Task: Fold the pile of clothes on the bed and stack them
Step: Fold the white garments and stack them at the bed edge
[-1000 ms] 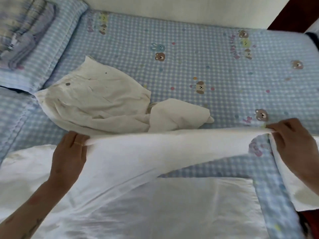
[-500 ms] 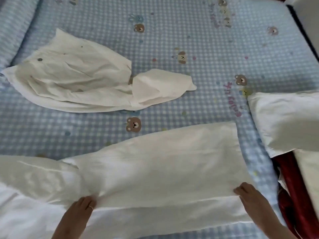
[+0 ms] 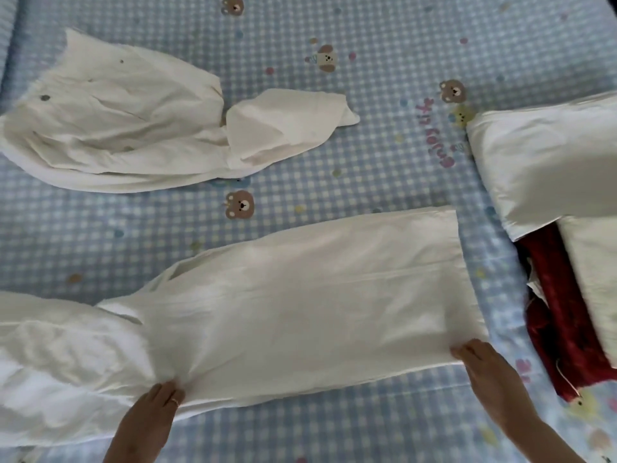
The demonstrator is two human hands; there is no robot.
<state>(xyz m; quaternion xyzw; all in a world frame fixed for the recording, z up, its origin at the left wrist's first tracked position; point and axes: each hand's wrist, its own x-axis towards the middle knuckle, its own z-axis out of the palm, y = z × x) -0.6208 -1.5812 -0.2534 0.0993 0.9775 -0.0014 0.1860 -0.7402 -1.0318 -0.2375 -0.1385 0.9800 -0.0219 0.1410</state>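
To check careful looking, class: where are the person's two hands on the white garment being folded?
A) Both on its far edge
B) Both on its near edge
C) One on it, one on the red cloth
B: the left hand and right hand both touch the near edge of the white garment lying flat on the bed.

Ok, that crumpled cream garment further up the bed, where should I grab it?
Probably by the wide end of the crumpled cream garment, coming from the left. That end lies broad and fairly flat, while the right part is folded over itself.
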